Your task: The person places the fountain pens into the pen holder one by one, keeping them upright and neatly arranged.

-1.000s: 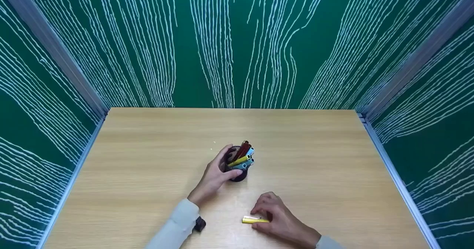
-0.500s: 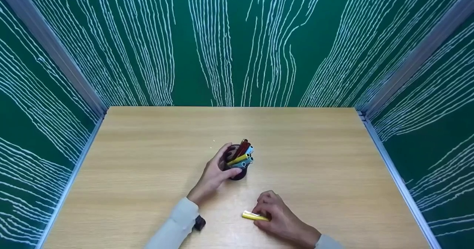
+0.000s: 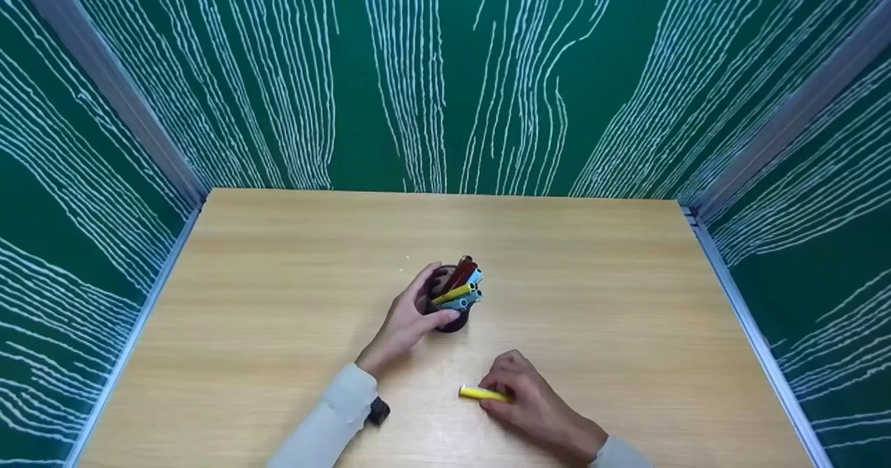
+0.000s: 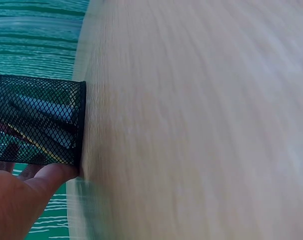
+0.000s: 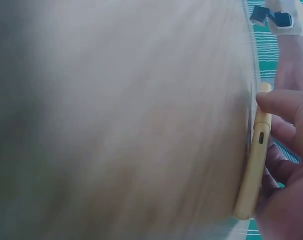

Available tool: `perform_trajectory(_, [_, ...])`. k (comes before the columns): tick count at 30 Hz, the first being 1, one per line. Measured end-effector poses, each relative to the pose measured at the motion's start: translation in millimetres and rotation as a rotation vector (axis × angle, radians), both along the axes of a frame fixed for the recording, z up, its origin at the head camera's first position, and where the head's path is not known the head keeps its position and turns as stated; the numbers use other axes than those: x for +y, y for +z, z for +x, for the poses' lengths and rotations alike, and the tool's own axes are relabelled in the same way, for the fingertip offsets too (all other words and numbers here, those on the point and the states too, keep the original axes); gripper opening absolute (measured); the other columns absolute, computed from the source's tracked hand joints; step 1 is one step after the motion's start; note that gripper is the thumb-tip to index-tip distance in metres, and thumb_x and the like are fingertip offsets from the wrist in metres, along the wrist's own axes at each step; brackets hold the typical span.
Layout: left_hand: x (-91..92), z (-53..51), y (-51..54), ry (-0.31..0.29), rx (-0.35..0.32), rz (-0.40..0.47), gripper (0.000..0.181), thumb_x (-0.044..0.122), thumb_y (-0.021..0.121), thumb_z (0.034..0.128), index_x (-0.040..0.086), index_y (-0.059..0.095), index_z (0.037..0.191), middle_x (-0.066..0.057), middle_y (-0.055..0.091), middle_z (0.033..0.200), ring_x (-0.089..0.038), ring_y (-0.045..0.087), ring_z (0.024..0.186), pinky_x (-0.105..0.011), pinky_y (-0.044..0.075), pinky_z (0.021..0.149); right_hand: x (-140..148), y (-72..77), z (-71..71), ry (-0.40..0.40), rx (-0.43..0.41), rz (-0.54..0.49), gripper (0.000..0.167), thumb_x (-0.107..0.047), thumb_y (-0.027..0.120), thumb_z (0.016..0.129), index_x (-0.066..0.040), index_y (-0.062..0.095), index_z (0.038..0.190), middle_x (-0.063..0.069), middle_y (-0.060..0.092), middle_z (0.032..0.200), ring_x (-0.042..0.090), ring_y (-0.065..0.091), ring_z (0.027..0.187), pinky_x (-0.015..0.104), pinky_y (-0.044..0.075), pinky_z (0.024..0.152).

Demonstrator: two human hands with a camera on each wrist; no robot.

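Observation:
A black mesh pen holder (image 3: 456,325) stands upright on the table with several pens leaning in it: dark red, yellow and blue ones. Around its near left side curls my left hand (image 3: 402,323); the left wrist view shows the thumb low on the mesh (image 4: 39,117), by its base. Closer to me, my right hand (image 3: 532,402) pinches a yellow pen (image 3: 475,392) between thumb and fingers. In the right wrist view that pen (image 5: 252,170) shows a small dark slot in its barrel. Whether it still touches the tabletop, I cannot tell.
The wooden table (image 3: 278,280) is bounded by green panels (image 3: 459,92) with wavy white lines at the back and both sides. Grey posts (image 3: 132,92) stand in the far corners. A small black device (image 3: 378,411) sits at the left sleeve cuff.
The right fingers have closed on the yellow pen, which has turned a little and shifted slightly away from me. My left hand stays on the pen holder. The head view has shifted slightly.

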State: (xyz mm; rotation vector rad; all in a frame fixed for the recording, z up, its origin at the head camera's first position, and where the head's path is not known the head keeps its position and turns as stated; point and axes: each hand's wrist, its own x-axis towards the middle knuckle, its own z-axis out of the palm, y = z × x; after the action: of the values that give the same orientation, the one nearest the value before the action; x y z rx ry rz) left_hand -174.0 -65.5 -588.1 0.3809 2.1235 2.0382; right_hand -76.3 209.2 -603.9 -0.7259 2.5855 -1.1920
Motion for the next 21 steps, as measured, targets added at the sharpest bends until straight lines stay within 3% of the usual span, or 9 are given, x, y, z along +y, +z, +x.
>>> perform_trajectory(12, [1.0,0.7,4.1,0.002,-0.029,-0.018,0.096,0.029,0.092,0.0924,0.028,0.038,0.173,-0.006,0.051,0.166,-0.027,0.05,0.151,-0.046,0.034,0.13,4.6,19.6,-17.5,-0.175,-0.075,-0.138,0.016,-0.021,0.09,0.095,-0.03,0.083,0.105,-0.01,0.068,0.106,0.017,0.058,0.106,0.026,0.052,0.091])
perform_trajectory(17, [0.9,1.2,4.7,-0.005,-0.041,0.001,0.097,0.028,0.092,0.0923,0.028,0.038,0.173,-0.005,0.052,0.165,-0.026,0.051,0.15,-0.045,0.036,0.129,7.9,26.3,-23.4,-0.214,-0.084,-0.186,0.018,-0.016,0.09,0.093,-0.027,0.083,0.106,-0.006,0.069,0.109,0.019,0.06,0.11,0.026,0.053,0.098])
perform_trajectory(21, [-0.4,1.3,3.6,-0.007,-0.039,0.016,0.097,0.026,0.092,0.0918,0.028,0.038,0.173,-0.007,0.052,0.164,-0.028,0.053,0.149,-0.045,0.039,0.127,10.0,32.6,-28.9,-0.261,-0.096,-0.205,0.021,-0.008,0.09,0.092,-0.023,0.082,0.104,-0.002,0.069,0.111,0.022,0.061,0.112,0.036,0.055,0.104])
